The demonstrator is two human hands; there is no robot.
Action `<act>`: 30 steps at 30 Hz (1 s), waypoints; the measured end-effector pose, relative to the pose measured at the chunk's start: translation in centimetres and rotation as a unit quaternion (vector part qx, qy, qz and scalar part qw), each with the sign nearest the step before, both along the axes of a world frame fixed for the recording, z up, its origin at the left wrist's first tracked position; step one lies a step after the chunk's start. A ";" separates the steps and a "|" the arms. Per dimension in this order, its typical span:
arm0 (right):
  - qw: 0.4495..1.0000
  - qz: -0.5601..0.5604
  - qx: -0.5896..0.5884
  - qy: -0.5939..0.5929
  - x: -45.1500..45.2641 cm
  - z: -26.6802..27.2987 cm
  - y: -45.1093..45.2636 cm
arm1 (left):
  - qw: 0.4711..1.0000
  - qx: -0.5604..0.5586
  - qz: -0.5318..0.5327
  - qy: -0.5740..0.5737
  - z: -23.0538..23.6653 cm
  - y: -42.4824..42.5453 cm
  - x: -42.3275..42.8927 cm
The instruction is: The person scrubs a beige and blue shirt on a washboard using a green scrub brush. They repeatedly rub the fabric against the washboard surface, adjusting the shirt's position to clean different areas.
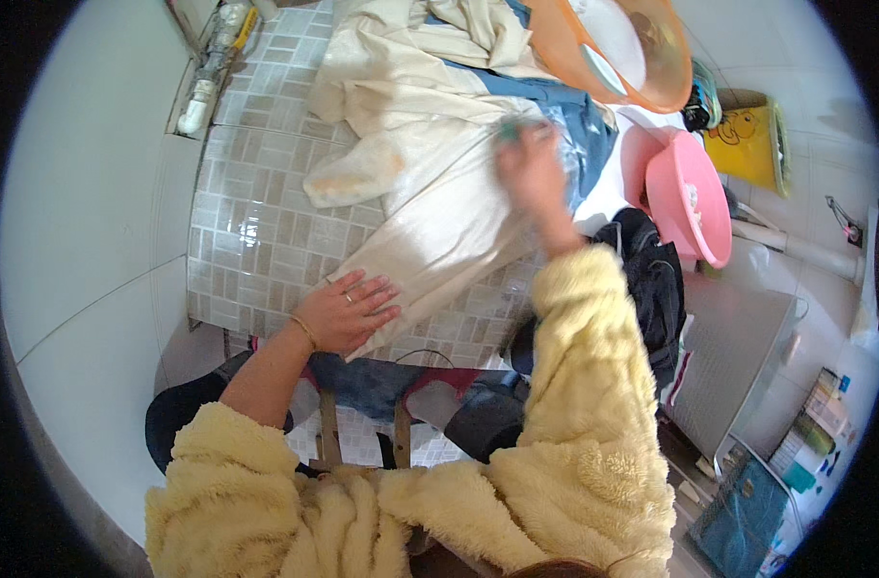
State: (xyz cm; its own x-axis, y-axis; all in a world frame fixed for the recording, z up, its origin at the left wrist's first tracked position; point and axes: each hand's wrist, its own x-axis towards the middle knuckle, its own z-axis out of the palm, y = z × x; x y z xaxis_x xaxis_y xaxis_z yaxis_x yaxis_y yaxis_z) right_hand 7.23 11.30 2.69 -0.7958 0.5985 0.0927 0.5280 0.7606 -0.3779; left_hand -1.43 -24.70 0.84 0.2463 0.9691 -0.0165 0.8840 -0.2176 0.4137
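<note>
A wet cream garment [446,202] with a blue part [591,130] is spread over a tiled slab [266,180]. My left hand [360,307] lies flat on the narrow near end of the cream cloth, fingers apart and holding nothing. Farther up the garment, my right hand [532,170] is blurred. It grips a small green object [510,131], mostly hidden by the fingers; whether it is a brush cannot be made out. Whitish foam shows on the blue cloth beside this hand. Orange-brown stains mark a folded cream section [356,180] at the left.
An orange basin [670,65] with white foam stands at the far right. Nearer are a pink basin [688,195] and black cloth [656,289]. A yellow bag [746,148] is by the right wall. White pipe fittings [193,115] rise at the slab's far-left corner.
</note>
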 end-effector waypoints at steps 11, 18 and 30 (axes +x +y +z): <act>0.985 -0.160 -0.017 0.061 6.1 -1.6 -5.8 | 1.000 0.004 -0.001 0.008 -0.2 0.1 0.2; 0.950 -0.173 -0.193 -0.173 9.2 -3.8 -10.0 | 1.000 0.021 0.014 -0.004 -0.1 0.0 0.2; 0.960 -0.256 -0.114 -0.015 8.9 -0.7 -7.9 | 1.000 0.016 0.005 -0.003 0.0 0.2 0.1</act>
